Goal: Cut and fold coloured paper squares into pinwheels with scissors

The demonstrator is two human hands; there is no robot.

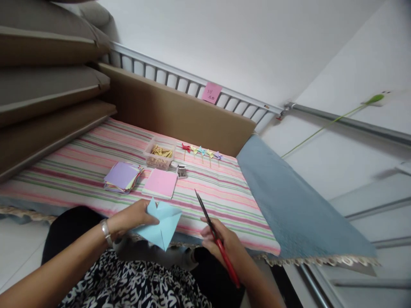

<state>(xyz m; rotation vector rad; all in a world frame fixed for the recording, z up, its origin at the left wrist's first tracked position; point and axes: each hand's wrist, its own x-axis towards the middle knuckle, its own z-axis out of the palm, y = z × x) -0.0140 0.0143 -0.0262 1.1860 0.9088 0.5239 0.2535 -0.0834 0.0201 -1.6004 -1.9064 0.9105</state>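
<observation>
My left hand (136, 217) pinches a light blue paper square (164, 222) by its left side, over the table's near edge. Creases and slits show in the paper, and its cut corners stand apart. A pair of scissors (221, 248) with red handles and dark blades lies in my right hand (224, 241). The blades look closed and point up and away, apart from the paper. Beyond the paper lie a stack of pink paper squares (160, 183) and a pile of mixed squares with purple on top (121, 175).
A clear plastic box (159, 153) holds small wooden sticks. Beside it sits a small container of metal pins (181, 171). Several finished paper pinwheels (201, 151) lie in a row before a brown board (173, 107). Striped cloth (212, 192) covers the table.
</observation>
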